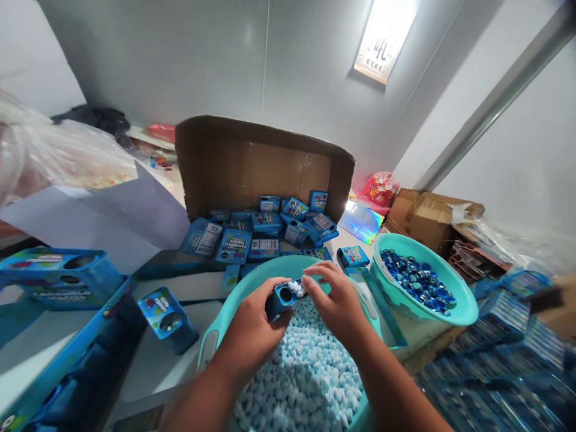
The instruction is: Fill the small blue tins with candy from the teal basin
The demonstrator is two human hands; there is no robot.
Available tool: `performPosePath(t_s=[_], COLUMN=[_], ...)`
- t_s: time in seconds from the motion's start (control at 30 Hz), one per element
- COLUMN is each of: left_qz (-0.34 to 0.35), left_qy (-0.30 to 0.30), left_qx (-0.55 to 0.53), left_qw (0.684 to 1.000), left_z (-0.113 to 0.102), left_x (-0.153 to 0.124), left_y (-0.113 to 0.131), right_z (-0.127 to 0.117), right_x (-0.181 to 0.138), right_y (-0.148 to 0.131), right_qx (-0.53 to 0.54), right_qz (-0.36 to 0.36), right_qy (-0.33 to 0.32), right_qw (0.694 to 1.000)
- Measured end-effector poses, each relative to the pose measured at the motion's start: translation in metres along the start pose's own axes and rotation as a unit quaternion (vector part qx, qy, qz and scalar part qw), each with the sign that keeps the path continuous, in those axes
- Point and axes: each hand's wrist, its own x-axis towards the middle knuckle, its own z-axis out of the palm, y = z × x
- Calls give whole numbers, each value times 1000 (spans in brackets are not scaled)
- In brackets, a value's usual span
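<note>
My left hand [258, 321] grips a small blue candy box [274, 305] with a round dark hole in its face. White and pale-blue candies [296, 288] are bunched at the right side of that box. Thumb and fingertips of my right hand [335, 294] close on these candies at the box. Both hands are above a turquoise tub [238, 281] filled with the same kind of candies. Standing left of the tub is another blue candy box [164, 315], its round hole showing something pale inside.
Behind the tub, an open cardboard carton [265, 162] holds many blue boxes. A turquoise basin [465, 306] of shiny blue lids or tins stands at right. Stacked blue packs [490, 360] fill the lower right. At left is a blue display tray [90, 360] with a box [67, 279].
</note>
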Motion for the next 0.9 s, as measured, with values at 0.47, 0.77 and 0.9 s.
performPosePath(t_s=[0.47, 0.77, 0.9], left_qz=[-27, -42, -19], left_qy=[-49, -41, -54], left_qx=[28, 0, -13], left_qw=[998, 998, 998], left_z=[4, 2, 3], left_x=[4, 4, 6], left_y=[-5, -5, -9], right_z=[18, 20, 27], right_x=[-10, -11, -14], right_y=[-8, -5, -3], right_qx=[0, 193, 263], right_qz=[6, 41, 85], right_qy=[-47, -28, -26], right_qw=[999, 980, 961])
